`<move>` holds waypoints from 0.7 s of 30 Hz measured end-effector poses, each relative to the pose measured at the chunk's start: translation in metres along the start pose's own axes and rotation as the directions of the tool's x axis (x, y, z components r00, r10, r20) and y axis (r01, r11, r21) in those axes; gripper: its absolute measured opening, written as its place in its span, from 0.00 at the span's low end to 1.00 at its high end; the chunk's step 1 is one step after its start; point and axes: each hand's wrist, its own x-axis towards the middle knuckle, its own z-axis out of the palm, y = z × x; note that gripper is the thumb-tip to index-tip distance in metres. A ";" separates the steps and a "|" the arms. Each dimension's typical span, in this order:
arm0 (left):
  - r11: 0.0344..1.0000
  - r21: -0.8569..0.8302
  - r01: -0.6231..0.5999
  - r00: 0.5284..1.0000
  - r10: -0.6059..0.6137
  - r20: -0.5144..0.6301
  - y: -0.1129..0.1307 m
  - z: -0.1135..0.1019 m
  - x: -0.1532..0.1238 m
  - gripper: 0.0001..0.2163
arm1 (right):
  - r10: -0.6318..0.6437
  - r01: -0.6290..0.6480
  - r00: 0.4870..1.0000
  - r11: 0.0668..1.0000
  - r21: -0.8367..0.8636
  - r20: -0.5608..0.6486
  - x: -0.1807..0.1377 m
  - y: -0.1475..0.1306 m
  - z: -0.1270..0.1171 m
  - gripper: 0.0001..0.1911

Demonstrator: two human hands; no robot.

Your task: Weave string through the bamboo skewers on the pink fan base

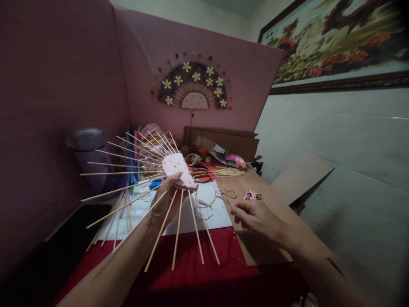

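My left hand [166,198] is closed on the hub of a stick fan [177,169]: a pink dotted half-disc with several thin bamboo sticks fanning out to the left and downward. It is held up above the table. My right hand [255,217] rests on a brown cardboard sheet [255,251] to the right, fingers loosely curled and pointing left, nothing seen in them. A length of pale string [223,194] lies on the cardboard just beyond its fingertips, and a small flowered paper scrap [251,195] lies a little farther off.
A white sheet [214,213] lies on the red tablecloth [198,273]. Loose sticks, a rattan coil [192,159], plastic bags and a cardboard box [223,140] crowd the back. A finished decorated fan [193,85] hangs on the pink partition. A lidded bin [87,153] stands left.
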 end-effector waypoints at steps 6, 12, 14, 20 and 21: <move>0.999 0.038 -0.013 0.999 0.015 -0.043 -0.003 0.001 -0.001 0.03 | -0.199 0.219 0.854 0.976 -0.014 -0.480 -0.008 -0.036 0.023 0.18; 0.998 0.067 -0.008 0.999 0.012 -0.053 -0.004 -0.001 -0.001 0.04 | -0.039 0.061 0.993 0.977 0.206 -0.107 -0.003 -0.064 0.028 0.12; 0.998 0.063 -0.006 0.999 0.008 -0.034 -0.004 -0.002 0.000 0.04 | -0.024 0.029 0.999 0.979 0.204 -0.030 0.004 -0.061 0.024 0.08; 0.998 0.063 -0.019 0.999 0.016 0.039 -0.006 -0.005 0.001 0.04 | -0.182 0.188 0.978 0.981 0.055 -0.101 0.007 -0.061 0.022 0.10; 0.997 0.065 -0.029 0.998 0.026 0.049 -0.006 -0.006 0.001 0.05 | -0.188 0.189 0.974 0.982 -0.010 -0.126 0.006 -0.062 0.024 0.10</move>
